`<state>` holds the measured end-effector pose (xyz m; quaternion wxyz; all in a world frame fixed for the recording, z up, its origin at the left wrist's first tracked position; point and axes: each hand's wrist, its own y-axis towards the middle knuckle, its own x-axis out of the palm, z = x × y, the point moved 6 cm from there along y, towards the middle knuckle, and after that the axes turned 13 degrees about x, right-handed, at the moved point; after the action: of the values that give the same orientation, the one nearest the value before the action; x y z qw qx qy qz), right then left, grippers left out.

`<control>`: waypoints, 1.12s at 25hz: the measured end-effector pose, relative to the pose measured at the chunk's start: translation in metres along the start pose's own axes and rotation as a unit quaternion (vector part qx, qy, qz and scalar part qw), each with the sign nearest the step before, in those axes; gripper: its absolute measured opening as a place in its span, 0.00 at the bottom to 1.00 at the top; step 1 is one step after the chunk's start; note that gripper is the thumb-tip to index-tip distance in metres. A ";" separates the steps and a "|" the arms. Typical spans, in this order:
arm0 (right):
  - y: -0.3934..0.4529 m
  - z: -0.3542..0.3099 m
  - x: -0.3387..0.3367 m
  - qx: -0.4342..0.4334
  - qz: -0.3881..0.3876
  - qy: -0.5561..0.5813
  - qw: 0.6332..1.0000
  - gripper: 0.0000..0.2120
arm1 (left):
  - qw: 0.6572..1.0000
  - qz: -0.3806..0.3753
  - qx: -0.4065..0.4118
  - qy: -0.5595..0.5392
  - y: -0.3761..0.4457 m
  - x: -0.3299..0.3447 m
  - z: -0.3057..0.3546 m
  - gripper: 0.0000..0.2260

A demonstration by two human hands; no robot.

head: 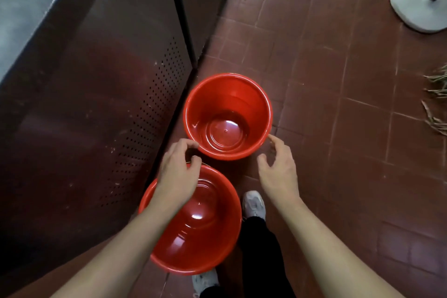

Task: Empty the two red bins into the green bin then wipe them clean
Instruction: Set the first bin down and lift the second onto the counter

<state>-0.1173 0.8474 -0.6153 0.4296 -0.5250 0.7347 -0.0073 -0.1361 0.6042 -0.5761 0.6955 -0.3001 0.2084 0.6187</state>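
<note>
Down on the tiled floor [338, 80] beside the cabinet [96, 104], 2 empty-handed reaches, left hand [180, 172] and right hand [278, 167], flank the far red bin [227, 116], likely lifting it, near red bin [193, 230] alongside.

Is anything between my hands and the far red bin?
Nothing visible. The left hand and right hand flank the far red bin, fingers open near its rim. The near red bin sits under the left forearm.

Two glossy red bins [227, 116] [193, 225] on reddish-brown tiled floor [338, 80], beside dark perforated panel [108, 104]
</note>
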 end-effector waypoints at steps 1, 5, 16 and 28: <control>0.013 -0.002 -0.001 0.002 0.000 -0.003 1.000 0.24 | 1.000 -0.002 -0.003 0.003 0.013 0.005 0.000 0.10; 0.066 -0.005 0.000 0.014 -0.009 -0.019 1.000 0.25 | 1.000 -0.010 -0.025 0.009 0.059 0.032 -0.004 0.11; 0.204 0.009 0.030 0.027 -0.017 -0.064 0.997 0.25 | 0.994 0.004 -0.079 0.070 0.164 0.085 -0.065 0.22; 0.251 0.028 0.083 0.058 -0.064 -0.114 0.990 0.35 | 0.979 -0.055 -0.194 0.040 0.201 0.117 -0.147 0.33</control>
<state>-0.2982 0.9079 -0.8001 0.5390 -0.5426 0.6440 -0.0170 -0.3047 0.6017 -0.7927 0.6479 -0.4649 0.0946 0.5959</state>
